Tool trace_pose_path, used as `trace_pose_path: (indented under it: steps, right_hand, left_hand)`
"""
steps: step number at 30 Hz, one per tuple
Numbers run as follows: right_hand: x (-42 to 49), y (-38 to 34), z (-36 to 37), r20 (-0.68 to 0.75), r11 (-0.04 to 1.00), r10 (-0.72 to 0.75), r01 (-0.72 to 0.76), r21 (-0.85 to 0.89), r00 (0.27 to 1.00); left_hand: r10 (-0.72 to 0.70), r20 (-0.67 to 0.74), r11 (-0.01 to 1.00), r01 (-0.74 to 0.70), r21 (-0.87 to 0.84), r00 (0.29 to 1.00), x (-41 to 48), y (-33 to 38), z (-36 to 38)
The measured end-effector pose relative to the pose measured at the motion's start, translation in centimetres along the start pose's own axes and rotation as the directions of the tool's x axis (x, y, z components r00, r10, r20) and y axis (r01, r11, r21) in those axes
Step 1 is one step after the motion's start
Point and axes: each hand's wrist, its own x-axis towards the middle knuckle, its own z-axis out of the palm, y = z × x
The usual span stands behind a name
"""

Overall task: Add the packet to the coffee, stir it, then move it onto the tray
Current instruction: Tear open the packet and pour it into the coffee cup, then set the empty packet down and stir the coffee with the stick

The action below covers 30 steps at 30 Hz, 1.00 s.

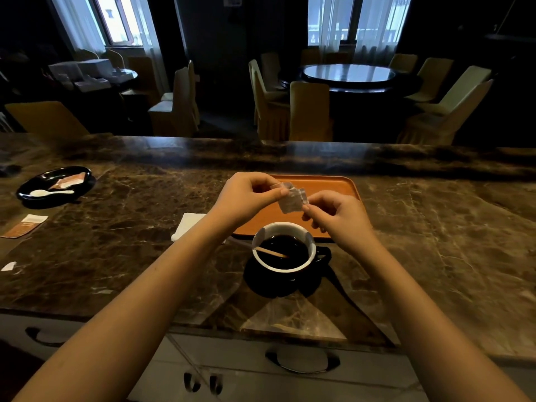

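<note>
A dark cup (282, 248) with a white inside holds black coffee and stands on a black saucer (261, 281) near the counter's front. A wooden stir stick (269, 252) leans in the coffee. Above the cup, my left hand (246, 195) and my right hand (338, 216) both pinch a small clear packet (291, 198), one at each end. Just behind the cup lies an orange tray (333, 187), partly hidden by my hands.
A white napkin (187, 224) lies left of the cup. A black dish (55, 184) at far left holds a white spoon and orange packets. Another orange packet (24, 226) and paper scraps (8, 266) lie on the marble counter. Drawers with handles sit below.
</note>
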Motion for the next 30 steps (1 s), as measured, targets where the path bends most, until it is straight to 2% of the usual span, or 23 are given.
trace_pose_path:
  steps: [6, 8, 12, 15, 20, 26, 30]
  right_hand:
    - [-0.1, -1.4, 1.1, 0.067, 0.971, 0.051, -0.065, 0.231, 0.996]
    - [-0.1, -1.8, 1.6, 0.119, 0.981, 0.045, -0.066, 0.182, 0.992]
    - [-0.2, -1.8, 2.4, 0.229, 0.996, -0.008, 0.029, -0.09, 0.973]
    - [-0.2, -2.0, 3.3, 0.303, 0.971, -0.036, 0.105, -0.216, 0.952]
    - [0.5, -2.9, 5.7, 0.369, 0.893, -0.077, 0.229, -0.388, 0.926]
    - [1.1, -3.0, 7.3, 0.423, 0.895, -0.015, 0.2, -0.398, 0.906]
    - [0.7, -2.9, 7.3, 0.366, 0.939, -0.006, 0.131, -0.318, 0.931]
  left_hand:
    - [-0.074, -0.042, 0.997, 0.073, -0.03, 0.996, -1.0, -0.4, -1.6]
    - [-0.084, -0.046, 0.995, 0.082, -0.054, 0.995, -1.7, -0.5, -2.3]
    - [-0.125, -0.149, 0.992, 0.123, -0.022, 0.981, -3.7, -1.9, -4.7]
    - [-0.233, -0.194, 0.972, 0.228, -0.046, 0.953, -5.5, -3.2, -6.9]
    - [-0.387, -0.188, 0.922, 0.384, -0.052, 0.903, -7.9, -6.1, -8.2]
    - [-0.518, -0.108, 0.854, 0.521, -0.003, 0.849, -9.2, -9.2, -5.5]
    - [-0.553, -0.122, 0.803, 0.566, 0.185, 0.824, -9.1, -11.6, -4.8]
